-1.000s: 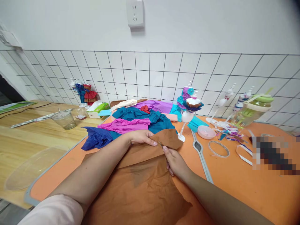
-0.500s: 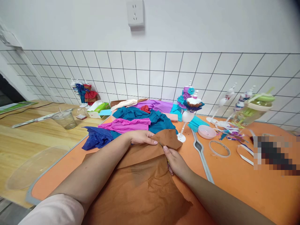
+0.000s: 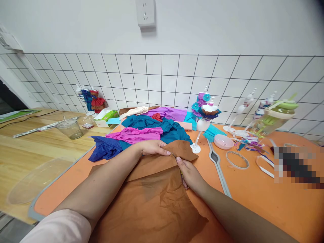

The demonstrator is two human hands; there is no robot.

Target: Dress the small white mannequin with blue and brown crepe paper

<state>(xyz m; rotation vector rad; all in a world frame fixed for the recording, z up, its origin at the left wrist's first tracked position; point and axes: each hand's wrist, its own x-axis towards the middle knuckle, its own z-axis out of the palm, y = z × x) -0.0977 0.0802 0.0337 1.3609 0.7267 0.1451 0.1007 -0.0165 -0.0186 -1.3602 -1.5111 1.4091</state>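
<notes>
A large sheet of brown crepe paper point(image 3: 154, 199) lies folded on the orange table mat point(image 3: 253, 195) in front of me. My left hand point(image 3: 152, 147) pinches the folded top edge of the sheet, thumb on top. My right hand point(image 3: 188, 173) is closed round small scissors point(image 3: 174, 156); only their thin tip shows, resting against the paper just right of my left thumb.
Behind the brown sheet lies a pile of teal, pink, blue and purple crepe paper point(image 3: 144, 131). A small white mannequin stand point(image 3: 202, 125) with paper flowers, a grey strip point(image 3: 219, 170), a tape ring point(image 3: 237, 159) and a pink dish point(image 3: 223, 141) sit to the right. A plastic cup point(image 3: 69, 129) stands on the wooden table at left.
</notes>
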